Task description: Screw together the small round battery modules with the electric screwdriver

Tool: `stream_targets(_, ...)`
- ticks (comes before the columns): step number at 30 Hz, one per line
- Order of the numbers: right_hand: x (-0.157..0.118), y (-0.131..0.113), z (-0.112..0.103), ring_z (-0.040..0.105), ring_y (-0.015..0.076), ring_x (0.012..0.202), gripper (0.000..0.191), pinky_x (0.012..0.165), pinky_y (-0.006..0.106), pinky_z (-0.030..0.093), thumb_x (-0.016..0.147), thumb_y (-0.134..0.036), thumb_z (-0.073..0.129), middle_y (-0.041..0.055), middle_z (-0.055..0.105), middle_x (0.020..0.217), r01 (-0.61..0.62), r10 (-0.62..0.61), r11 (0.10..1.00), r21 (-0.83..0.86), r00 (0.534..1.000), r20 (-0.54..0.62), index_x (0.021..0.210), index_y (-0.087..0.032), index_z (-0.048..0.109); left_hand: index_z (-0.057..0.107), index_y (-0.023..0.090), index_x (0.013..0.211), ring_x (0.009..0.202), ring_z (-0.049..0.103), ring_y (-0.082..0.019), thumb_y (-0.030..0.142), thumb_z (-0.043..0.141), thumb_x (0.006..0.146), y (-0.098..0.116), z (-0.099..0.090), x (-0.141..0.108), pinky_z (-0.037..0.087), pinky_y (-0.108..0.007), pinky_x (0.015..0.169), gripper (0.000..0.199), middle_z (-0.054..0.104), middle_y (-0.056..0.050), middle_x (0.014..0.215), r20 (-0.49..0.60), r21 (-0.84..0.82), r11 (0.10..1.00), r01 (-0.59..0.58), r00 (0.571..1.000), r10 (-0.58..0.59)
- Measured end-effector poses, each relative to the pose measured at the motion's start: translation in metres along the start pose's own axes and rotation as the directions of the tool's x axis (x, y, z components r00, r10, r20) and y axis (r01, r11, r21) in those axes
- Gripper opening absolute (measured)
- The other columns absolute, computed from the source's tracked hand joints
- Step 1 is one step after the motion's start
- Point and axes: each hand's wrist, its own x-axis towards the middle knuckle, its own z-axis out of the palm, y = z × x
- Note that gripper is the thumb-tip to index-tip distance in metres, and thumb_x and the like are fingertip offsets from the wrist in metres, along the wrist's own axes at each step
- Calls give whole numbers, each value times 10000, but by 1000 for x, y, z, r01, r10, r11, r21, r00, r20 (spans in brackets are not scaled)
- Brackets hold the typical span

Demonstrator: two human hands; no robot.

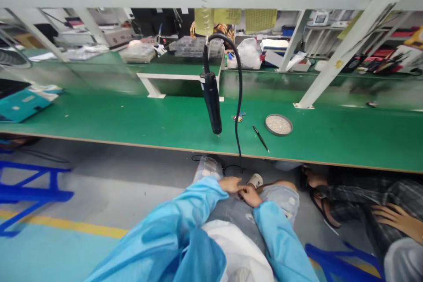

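Note:
Over my lap, below the front edge of the bench, my left hand (230,184) and my right hand (251,196) meet at the fingertips. The fingers of both are drawn in and closed, and whatever may be between them is too small or hidden to make out. Above and beyond them a black electric screwdriver (211,103) hangs upright from a coiled line, its cable (240,79) looping down on the right. On the green bench (158,125) lie black tweezers (261,139), a round dish (278,124) of tiny pale pieces, and a small electronic part (237,118).
A white metal stand (172,76) and slanted posts (333,61) rise from the bench. A turquoise box (24,105) sits at far left. To my right, a seated co-worker's hand (398,220) rests on a leg. Blue stool frames (33,189) stand at both sides.

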Motion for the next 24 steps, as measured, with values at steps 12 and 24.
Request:
stream_targets(12, 21, -35, 18, 709, 291, 902, 175, 844, 355, 500, 661, -179, 607, 74, 769, 839, 18, -20, 998, 60, 999, 32, 738, -196, 763, 747, 259, 1040, 953, 731, -266, 416, 539, 998, -51, -116, -123, 580, -434, 941, 263, 778, -28, 949, -803, -167, 975, -149, 594, -47)
stream_targets(24, -8, -51, 9, 773, 318, 883, 287, 804, 441, 563, 589, -413, 490, 19, 790, 798, 16, 3, 996, 88, 979, -204, 678, -389, 763, 671, 185, 1235, 1215, 636, -284, 499, 629, 926, 36, -231, -1, 509, -396, 1038, 442, 696, -114, 1277, -883, -279, 765, -580, 467, 32)
